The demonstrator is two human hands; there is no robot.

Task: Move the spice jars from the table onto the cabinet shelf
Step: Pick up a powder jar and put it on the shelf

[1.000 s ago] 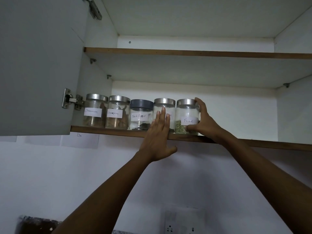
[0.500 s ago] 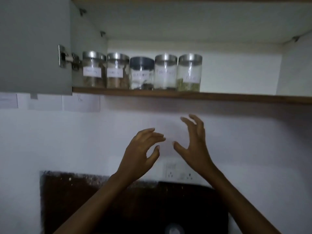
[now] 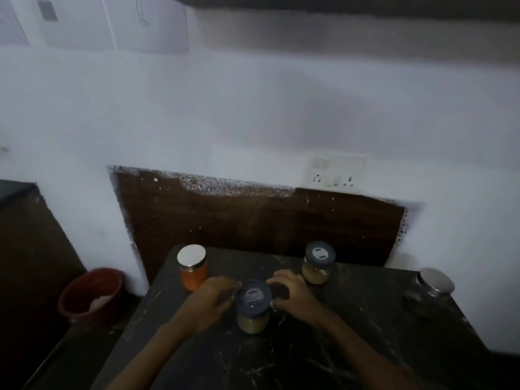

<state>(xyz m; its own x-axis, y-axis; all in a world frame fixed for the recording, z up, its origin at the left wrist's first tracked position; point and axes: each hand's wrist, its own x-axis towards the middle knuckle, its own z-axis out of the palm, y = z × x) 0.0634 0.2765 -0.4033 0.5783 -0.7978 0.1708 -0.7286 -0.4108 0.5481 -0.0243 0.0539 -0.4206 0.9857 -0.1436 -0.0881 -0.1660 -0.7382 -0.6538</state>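
Note:
A grey-lidded jar [image 3: 253, 311] of yellow-green spice stands in the middle of the dark marble table [image 3: 351, 347]. My left hand [image 3: 209, 301] and my right hand [image 3: 294, 295] cup it from either side, fingers against its lid. An orange spice jar [image 3: 192, 273] with a silver lid stands at the back left. A second grey-lidded jar [image 3: 318, 266] of beige powder stands at the back right. A silver-lidded jar [image 3: 432, 289] with dark contents sits near the table's right edge. The cabinet shelf is out of view.
A red bucket [image 3: 90, 296] stands on the floor left of the table. A dark wooden panel [image 3: 253, 220] backs the table against the white wall. A socket plate [image 3: 334, 171] is above it. The picture is dim and blurred.
My view has dropped from the cabinet shelf to the table. Both hands left the shelved jars, came down, and now rest around the grey-lidded jar.

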